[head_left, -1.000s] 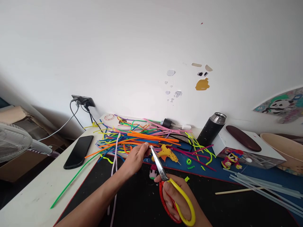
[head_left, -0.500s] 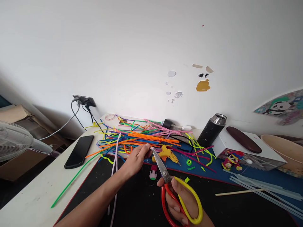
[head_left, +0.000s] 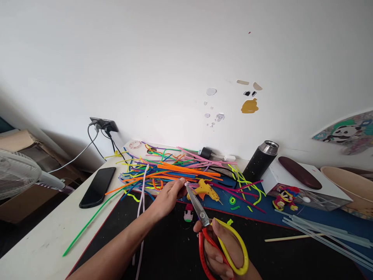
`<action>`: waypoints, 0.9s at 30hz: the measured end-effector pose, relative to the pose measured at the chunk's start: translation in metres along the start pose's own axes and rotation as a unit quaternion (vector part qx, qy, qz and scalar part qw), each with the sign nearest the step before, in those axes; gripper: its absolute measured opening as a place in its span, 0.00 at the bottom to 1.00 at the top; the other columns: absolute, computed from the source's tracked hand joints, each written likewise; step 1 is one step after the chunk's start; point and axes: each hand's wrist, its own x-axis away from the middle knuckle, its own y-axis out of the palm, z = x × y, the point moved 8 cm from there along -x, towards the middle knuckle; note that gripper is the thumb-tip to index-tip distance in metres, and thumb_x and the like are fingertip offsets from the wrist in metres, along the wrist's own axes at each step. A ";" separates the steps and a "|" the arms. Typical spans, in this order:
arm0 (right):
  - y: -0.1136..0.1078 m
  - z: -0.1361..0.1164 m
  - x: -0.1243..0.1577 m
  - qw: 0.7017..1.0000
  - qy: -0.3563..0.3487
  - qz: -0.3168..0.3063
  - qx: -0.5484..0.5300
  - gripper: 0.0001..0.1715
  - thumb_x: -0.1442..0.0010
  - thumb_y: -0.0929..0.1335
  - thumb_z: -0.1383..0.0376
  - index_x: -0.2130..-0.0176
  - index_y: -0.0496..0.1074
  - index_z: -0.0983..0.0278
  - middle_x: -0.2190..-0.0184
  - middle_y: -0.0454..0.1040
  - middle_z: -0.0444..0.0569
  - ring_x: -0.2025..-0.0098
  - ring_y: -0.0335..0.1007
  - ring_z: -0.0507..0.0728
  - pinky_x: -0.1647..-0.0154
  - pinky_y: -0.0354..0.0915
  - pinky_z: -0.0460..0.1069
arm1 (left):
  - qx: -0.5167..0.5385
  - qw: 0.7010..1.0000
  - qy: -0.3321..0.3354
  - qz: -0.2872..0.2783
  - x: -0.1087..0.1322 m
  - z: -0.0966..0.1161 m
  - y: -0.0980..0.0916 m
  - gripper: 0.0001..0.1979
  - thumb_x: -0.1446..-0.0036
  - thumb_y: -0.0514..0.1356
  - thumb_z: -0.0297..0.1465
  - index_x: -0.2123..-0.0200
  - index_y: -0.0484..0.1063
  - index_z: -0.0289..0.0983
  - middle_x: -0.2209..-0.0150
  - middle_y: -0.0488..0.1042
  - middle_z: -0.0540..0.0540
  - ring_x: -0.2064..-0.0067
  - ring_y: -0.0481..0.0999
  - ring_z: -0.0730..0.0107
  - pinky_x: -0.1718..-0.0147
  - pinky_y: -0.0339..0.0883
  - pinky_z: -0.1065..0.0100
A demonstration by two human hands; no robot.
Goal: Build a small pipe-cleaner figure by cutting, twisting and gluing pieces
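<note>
My right hand point(head_left: 220, 247) is closed around the red and yellow handles of a pair of scissors point(head_left: 201, 212), whose blades point up and away toward my left fingertips. My left hand point(head_left: 171, 194) pinches a tiny pale piece point(head_left: 187, 183) right at the scissor tips; most of it is hidden by the fingers, so its kind is unclear. Just below the left hand lies a small doll-like figure point(head_left: 188, 214) with a pink top. A yellow glue gun point(head_left: 206, 189) rests behind the blades.
Many coloured pipe cleaners point(head_left: 175, 170) are heaped along the wall. At left lies a phone point(head_left: 97, 187). To the right stand a black flask point(head_left: 260, 161), a white box point(head_left: 305, 181) and a colourful figure point(head_left: 286, 198), with translucent glue sticks point(head_left: 329, 231) in front.
Almost nothing differs. The scissors and my right hand have shifted very slightly, with the tips still at my left fingers.
</note>
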 end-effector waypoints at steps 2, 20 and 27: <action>0.000 0.001 0.000 1.000 0.004 -0.007 0.004 0.40 0.36 0.73 0.37 0.49 0.79 0.71 0.88 0.61 0.32 0.93 0.43 0.42 0.93 0.47 0.38 | 0.006 1.000 0.000 0.000 0.000 0.001 0.000 0.26 0.36 0.51 0.57 0.75 0.55 0.42 0.75 0.56 0.53 0.72 0.55 0.67 0.69 0.56 0.64; 0.007 -0.028 0.010 0.951 -0.062 0.143 0.265 0.41 0.36 0.73 0.36 0.47 0.78 0.70 0.82 0.64 0.35 0.89 0.50 0.44 0.87 0.52 0.41 | -0.059 0.996 0.043 0.050 -0.003 -0.011 -0.015 0.25 0.29 0.49 0.53 0.72 0.62 0.41 0.72 0.62 0.51 0.69 0.61 0.64 0.66 0.59 0.64; 0.002 -0.025 0.008 0.940 -0.064 0.164 0.294 0.43 0.37 0.73 0.36 0.45 0.77 0.70 0.83 0.63 0.34 0.89 0.50 0.44 0.88 0.51 0.41 | -0.141 0.985 0.071 0.076 0.001 0.002 -0.022 0.26 0.27 0.45 0.51 0.72 0.62 0.41 0.73 0.64 0.50 0.70 0.64 0.63 0.67 0.56 0.63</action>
